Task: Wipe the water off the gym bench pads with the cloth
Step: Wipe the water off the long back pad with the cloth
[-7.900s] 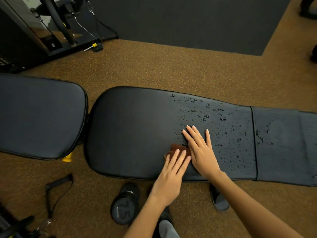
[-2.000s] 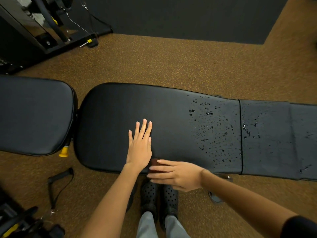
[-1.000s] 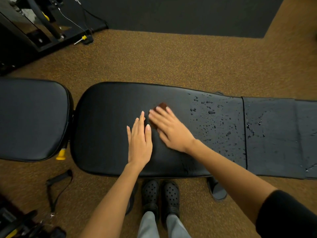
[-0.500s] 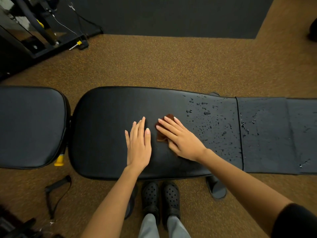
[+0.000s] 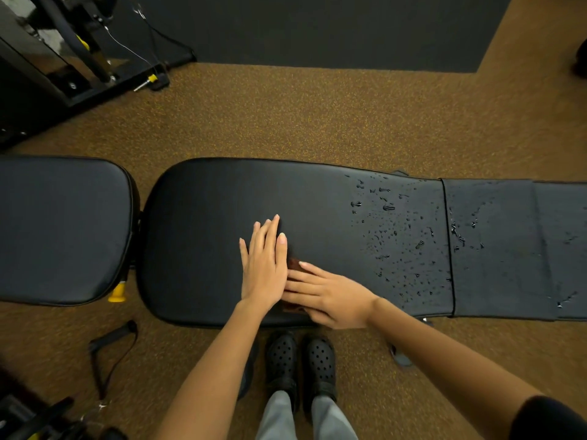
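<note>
A long black bench pad [image 5: 206, 217] runs across the middle, with a second black pad [image 5: 60, 230] to its left. Water drops [image 5: 400, 236] dot the long pad's right part and the darker cover section [image 5: 495, 249] beyond. A small brown cloth [image 5: 294, 265] lies near the pad's front edge, mostly hidden under my right hand [image 5: 333, 296], which presses flat on it. My left hand [image 5: 263, 265] rests flat on the pad just left of the cloth, fingers together, holding nothing.
Brown speckled floor surrounds the bench, with a dark mat [image 5: 317, 27] at the back. A black machine frame [image 5: 79, 65] stands at the top left. A strap handle [image 5: 108, 347] lies on the floor at lower left. My black shoes [image 5: 301, 360] are below the pad's front edge.
My right hand has dragged the cloth from mid-pad toward the front edge, beside my left wrist. My left hand has stayed put.
</note>
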`<state>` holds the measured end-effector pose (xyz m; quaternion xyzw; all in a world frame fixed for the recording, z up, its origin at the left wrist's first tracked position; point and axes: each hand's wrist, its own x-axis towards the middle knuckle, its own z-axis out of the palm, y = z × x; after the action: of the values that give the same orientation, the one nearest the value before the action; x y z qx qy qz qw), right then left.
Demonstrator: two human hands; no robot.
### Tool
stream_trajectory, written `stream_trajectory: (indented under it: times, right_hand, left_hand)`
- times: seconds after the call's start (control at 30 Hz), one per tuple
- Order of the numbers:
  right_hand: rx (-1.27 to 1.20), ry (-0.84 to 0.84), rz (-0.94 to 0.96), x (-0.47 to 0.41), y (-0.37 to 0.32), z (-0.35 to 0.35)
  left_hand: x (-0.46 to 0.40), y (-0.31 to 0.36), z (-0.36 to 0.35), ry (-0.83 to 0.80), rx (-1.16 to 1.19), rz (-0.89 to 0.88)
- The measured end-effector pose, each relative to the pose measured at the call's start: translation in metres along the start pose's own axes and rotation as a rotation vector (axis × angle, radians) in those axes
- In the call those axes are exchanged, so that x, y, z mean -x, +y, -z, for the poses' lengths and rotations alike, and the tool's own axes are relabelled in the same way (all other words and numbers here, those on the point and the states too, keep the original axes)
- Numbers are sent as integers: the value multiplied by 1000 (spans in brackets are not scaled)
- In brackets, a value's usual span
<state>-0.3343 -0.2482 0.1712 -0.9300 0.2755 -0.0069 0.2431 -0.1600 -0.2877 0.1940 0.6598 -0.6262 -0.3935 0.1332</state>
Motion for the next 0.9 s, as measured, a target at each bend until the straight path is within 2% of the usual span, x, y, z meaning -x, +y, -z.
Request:
stream_trajectory:
  times: [0.17, 0.37, 0.53, 0.6, 0.7, 0.77, 0.9]
  right_hand:
    - [163, 82, -191, -27, 12, 8]
    - [181, 233, -481, -45, 39, 28]
    - [170, 356, -805, -23, 60, 37]
    - [151, 403, -871, -14, 63, 39]
    - [46, 468, -904, -16, 61, 42]
    - [-25, 486, -888, -18, 54, 41]
    - [-80, 340, -662, 5, 37, 35]
  left_hand:
    - [-2, 4, 10, -48, -14, 21]
    - [-5, 10, 7, -33, -60, 46]
    - [-7, 11, 9, -44, -191, 41]
    - [-8, 9, 10, -47, -319, 10]
    - [-11, 11, 10, -20, -509, -78]
    - [-17, 15, 9, 2, -505, -122]
    - [-31, 23, 6, -58, -448, -189]
